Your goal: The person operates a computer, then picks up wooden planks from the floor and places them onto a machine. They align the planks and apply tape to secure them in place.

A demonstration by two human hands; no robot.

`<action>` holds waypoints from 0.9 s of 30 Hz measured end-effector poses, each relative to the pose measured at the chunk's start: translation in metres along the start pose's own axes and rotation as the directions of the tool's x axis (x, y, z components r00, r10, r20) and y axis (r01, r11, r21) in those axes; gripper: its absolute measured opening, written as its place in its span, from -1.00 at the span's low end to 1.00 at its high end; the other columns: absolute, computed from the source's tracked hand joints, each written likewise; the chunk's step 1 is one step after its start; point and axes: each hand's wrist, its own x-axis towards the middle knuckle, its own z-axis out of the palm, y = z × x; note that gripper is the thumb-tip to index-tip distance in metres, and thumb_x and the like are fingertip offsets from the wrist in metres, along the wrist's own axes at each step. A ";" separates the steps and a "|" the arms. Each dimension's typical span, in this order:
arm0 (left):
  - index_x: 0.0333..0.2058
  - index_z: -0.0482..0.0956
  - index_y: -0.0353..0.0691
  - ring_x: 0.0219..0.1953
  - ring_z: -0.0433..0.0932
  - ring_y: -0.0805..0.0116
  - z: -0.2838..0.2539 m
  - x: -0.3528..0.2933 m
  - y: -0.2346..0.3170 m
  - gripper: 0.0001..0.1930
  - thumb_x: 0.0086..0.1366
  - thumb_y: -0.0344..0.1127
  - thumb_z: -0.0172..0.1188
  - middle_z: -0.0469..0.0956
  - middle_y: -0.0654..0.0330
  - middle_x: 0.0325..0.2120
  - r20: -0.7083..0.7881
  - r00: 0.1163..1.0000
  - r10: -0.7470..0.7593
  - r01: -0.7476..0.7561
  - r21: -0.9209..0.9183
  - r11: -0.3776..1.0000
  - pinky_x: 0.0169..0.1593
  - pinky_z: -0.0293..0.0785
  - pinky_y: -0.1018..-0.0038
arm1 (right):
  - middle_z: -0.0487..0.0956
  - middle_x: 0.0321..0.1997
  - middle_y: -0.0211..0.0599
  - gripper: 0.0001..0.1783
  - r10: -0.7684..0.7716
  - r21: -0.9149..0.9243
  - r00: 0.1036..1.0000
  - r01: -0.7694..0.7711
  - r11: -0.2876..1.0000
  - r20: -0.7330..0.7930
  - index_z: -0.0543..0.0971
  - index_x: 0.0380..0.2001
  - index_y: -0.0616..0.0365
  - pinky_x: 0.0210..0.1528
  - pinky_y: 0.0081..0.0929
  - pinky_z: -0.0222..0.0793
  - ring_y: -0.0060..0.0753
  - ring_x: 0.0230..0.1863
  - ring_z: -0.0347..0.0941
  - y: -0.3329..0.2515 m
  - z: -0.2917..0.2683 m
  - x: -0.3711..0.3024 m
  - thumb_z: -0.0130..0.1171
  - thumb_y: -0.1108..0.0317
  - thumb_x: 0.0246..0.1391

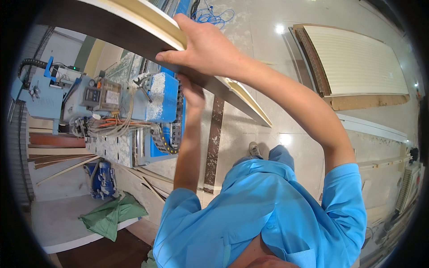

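Note:
A long channel-shaped profile, dark brown on its flat side and cream along its ribbed edges, slants across the top from upper left toward the floor. My right hand is closed over its upper edge, thumb pressed on the dark face. Below it, my left hand holds the same profile from the underside, with its fingers partly hidden behind it. Beside my left hand stands a blue machine dusted with pale shavings, with bundled cables and a cable chain.
Pale ribbed panels are stacked at the right, near long white strips. A green cloth hangs over a white surface at lower left, near a dusty blue object. Blue tubing lies on the floor.

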 end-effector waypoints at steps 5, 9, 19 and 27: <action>0.45 0.08 -0.14 0.46 0.09 0.25 0.009 0.038 -0.061 -0.23 0.54 0.32 -0.34 0.13 0.21 0.43 -0.022 0.994 0.108 -0.108 0.000 0.994 0.48 -0.02 0.23 | 0.64 -0.39 0.17 -0.30 -0.021 0.028 1.000 0.021 0.999 0.008 0.44 -0.15 0.27 -0.27 -0.11 0.56 0.19 -0.33 0.65 0.044 -0.024 0.045 0.42 -0.15 0.00; 0.44 0.07 -0.23 0.45 0.12 0.24 0.035 0.067 -0.082 -0.25 0.56 0.27 -0.35 0.14 0.16 0.43 -0.049 0.979 0.196 -0.192 0.069 0.979 0.48 -0.01 0.24 | 0.66 -0.44 0.13 -0.31 -0.051 0.072 0.999 0.050 0.996 0.012 0.45 -0.16 0.29 -0.26 -0.06 0.57 0.19 -0.37 0.65 0.082 -0.044 0.068 0.40 -0.12 -0.05; 0.43 0.09 -0.33 0.47 0.10 0.19 0.085 0.062 -0.172 -0.24 0.57 0.23 -0.33 0.18 0.08 0.43 -0.272 0.962 0.025 0.028 0.188 0.982 0.49 -0.03 0.24 | 0.68 -0.16 0.06 -0.25 0.030 0.338 0.960 -0.126 0.933 0.277 0.45 0.03 0.34 -0.07 -0.31 0.55 -0.18 -0.13 0.67 0.177 -0.138 0.110 0.45 -0.07 0.02; 0.43 0.07 -0.33 0.47 0.08 0.21 0.038 0.028 -0.302 -0.26 0.58 0.20 -0.28 0.15 0.12 0.44 -0.320 0.946 -0.059 0.140 0.237 0.961 0.50 -0.10 0.27 | 0.66 -0.33 0.10 -0.30 -0.078 0.556 0.994 0.021 0.831 0.080 0.42 -0.08 0.31 -0.26 -0.21 0.55 0.00 -0.29 0.68 0.243 -0.171 0.131 0.45 -0.07 0.01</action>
